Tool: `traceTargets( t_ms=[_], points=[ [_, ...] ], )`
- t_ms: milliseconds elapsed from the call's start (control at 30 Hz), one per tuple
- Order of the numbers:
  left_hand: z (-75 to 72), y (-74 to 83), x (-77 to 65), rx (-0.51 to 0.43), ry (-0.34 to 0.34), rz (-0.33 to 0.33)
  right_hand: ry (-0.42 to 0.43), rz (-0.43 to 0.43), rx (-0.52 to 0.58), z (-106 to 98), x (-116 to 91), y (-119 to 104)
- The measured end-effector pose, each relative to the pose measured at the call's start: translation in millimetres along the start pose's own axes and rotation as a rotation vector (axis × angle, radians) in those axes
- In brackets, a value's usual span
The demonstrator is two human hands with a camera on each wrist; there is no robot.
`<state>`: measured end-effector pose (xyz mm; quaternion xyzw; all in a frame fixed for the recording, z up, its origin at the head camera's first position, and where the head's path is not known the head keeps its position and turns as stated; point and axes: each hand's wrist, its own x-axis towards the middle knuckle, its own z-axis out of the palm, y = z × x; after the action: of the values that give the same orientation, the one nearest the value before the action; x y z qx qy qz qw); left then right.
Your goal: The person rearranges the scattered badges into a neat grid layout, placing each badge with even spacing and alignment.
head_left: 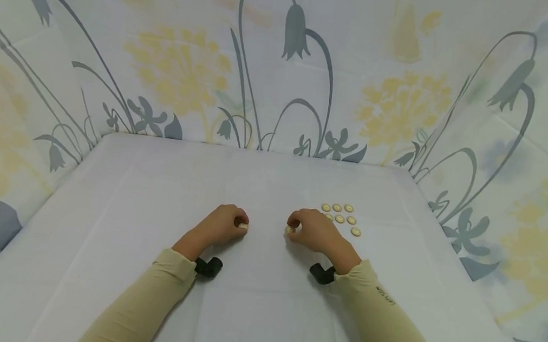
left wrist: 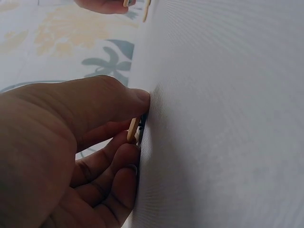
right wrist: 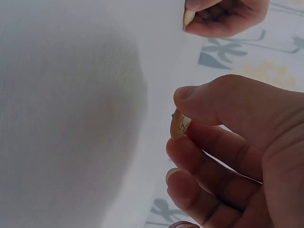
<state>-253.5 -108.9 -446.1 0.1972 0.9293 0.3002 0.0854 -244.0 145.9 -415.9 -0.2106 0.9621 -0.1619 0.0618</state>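
My left hand (head_left: 218, 226) pinches a small round wooden disc (head_left: 243, 226) low over the white table, left of the middle. In the left wrist view this disc (left wrist: 133, 130) shows edge-on between thumb and fingers, close against the cloth. Opposite it, my right hand (head_left: 316, 231) pinches a similar wooden disc (head_left: 290, 229). The right wrist view shows dark curved lines on the face of that disc (right wrist: 181, 125), tilted between thumb and fingertip. Just beyond the right hand lie several more pale discs (head_left: 340, 219) in loose rows, one partly hidden by the hand.
A white cloth covers the table (head_left: 257, 311). Flower-printed fabric (head_left: 281, 85) stands along the back and both sides. On each wrist sits a black device (head_left: 209, 267) below the sleeve cuff.
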Motion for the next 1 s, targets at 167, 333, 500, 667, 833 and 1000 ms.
traceTargets(
  t_ms=[167, 333, 500, 667, 833, 1000],
  points=[
    [-2.0, 1.5, -0.4, -0.001, -0.001, -0.004, 0.012, 0.007, 0.002, -3, -3, 7],
    [-2.8, 1.9, -0.7, -0.001, -0.009, -0.009, 0.018, 0.031, -0.004, -5, -6, 14],
    [-1.8, 1.3, -0.1, -0.003, -0.021, -0.014, 0.025, 0.048, -0.011, -7, -9, 23],
    [-0.5, 0.9, 0.2, -0.007, -0.020, -0.016, 0.029, 0.043, -0.008, -11, -13, 27],
    [-0.7, 1.5, -0.1, -0.004, -0.017, -0.013, 0.026, 0.048, -0.009, -13, -16, 32],
    [-0.5, 1.1, 0.4, -0.006, -0.015, -0.017, 0.030, 0.054, -0.012, -14, -18, 37]
  ],
)
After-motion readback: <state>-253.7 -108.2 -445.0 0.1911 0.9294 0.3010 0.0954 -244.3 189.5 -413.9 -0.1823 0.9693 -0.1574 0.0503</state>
